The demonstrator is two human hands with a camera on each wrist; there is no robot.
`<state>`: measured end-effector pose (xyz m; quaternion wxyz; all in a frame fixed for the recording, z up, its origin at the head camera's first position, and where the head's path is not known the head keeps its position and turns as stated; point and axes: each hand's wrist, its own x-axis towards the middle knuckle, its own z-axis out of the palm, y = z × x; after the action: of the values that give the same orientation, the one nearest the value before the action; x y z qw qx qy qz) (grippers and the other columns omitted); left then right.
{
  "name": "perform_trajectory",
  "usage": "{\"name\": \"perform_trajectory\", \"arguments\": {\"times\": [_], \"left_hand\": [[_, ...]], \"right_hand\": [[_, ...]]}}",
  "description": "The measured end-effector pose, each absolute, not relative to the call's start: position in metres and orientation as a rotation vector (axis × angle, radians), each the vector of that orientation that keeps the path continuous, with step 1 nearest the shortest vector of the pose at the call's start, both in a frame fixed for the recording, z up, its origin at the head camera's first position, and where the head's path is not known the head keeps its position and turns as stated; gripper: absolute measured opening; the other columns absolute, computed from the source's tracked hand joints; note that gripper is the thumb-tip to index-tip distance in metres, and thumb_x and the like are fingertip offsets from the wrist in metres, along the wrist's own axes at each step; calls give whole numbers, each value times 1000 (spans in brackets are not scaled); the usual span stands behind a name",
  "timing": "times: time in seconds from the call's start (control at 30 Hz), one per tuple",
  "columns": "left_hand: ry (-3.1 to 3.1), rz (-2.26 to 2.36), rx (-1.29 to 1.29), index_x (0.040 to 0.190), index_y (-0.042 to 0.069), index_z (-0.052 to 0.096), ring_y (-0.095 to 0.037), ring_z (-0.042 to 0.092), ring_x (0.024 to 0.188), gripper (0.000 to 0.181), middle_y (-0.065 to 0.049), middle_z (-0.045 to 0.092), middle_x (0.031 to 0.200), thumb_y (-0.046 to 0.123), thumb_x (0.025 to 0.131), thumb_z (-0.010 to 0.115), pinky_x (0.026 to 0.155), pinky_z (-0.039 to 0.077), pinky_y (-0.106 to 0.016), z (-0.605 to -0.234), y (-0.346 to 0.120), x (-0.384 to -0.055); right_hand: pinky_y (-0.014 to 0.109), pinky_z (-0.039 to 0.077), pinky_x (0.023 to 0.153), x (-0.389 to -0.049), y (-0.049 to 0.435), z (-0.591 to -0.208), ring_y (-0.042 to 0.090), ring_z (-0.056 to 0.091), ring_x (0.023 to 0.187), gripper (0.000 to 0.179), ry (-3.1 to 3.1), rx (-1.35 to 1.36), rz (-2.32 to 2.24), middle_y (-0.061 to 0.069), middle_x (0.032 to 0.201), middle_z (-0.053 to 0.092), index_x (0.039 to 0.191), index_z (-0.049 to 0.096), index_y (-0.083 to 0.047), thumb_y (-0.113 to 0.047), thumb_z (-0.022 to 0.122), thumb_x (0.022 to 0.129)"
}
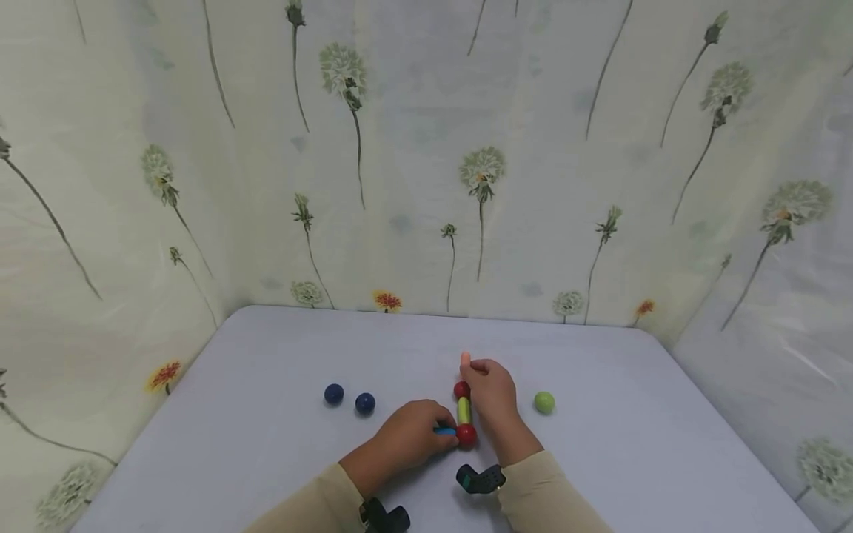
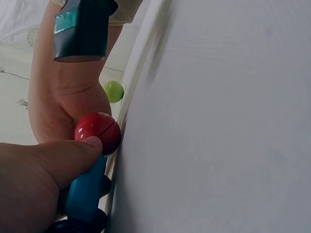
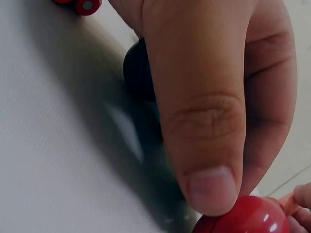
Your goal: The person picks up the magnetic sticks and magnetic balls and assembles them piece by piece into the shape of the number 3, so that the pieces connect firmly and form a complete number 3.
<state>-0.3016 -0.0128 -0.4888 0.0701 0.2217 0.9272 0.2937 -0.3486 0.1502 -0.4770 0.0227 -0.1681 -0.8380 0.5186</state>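
Low over the table, my left hand (image 1: 415, 429) pinches a blue stick (image 2: 86, 189), its thumb touching a red ball (image 2: 97, 131) at the stick's end. From that ball, a yellow-green stick (image 1: 463, 411) runs away from me to a second red ball (image 1: 461, 389). Just beyond it, my right hand (image 1: 493, 389) pinches an orange stick (image 1: 465, 357) between thumb and fingers. Whether the orange stick touches the far red ball is hard to tell. In the right wrist view, the left thumb fills the middle and covers most of the blue stick.
Two dark blue balls (image 1: 334, 394) lie on the white table (image 1: 266, 459) to the left. A green ball (image 1: 544, 402) sits right of my right hand. At the right wrist view's top edge a red piece (image 3: 87, 5) shows a grey round spot. Flower-printed cloth (image 1: 413, 148) hangs behind.
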Motion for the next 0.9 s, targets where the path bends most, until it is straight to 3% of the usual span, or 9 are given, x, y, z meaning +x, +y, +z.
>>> {"name": "perform_trajectory", "arguments": {"times": [0.23, 0.9], "left_hand": [[2797, 861, 645, 98, 22, 80, -5, 58, 80, 14, 15, 67, 86, 33, 90, 84, 82, 54, -31, -487, -13, -301], [2755, 875, 611, 98, 25, 80, -6, 58, 83, 13, 16, 67, 87, 33, 89, 84, 83, 54, -32, -486, -11, -299]], "right_hand": [[34, 58, 88, -349, 155, -479, 26, 62, 108, 44, -2647, -475, 1579, 13, 127, 67, 136, 65, -9, -39, 62, 104], [41, 56, 91, -353, 162, -472, 27, 61, 108, 39, -2828, -453, 1526, 14, 127, 69, 137, 67, -6, -29, 61, 105]]}}
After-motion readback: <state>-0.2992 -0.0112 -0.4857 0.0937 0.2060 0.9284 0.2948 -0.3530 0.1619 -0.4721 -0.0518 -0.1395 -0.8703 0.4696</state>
